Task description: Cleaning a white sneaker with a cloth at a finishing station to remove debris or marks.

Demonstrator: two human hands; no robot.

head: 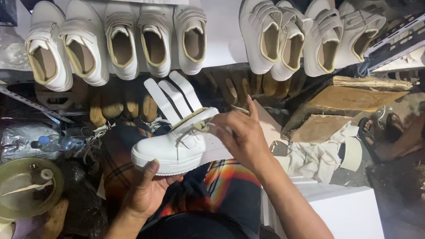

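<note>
Left hand (149,186) cups the sole of the white leather strap shoe (175,145) over the lap, right hand (241,135) pinching at its opening; steady sole support likely keeps work neat.

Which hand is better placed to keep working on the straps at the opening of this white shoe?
Likely the right hand: its fingers are already at the opening of the white shoe, while the left hand is underneath, cupping the sole to steady it.
</note>
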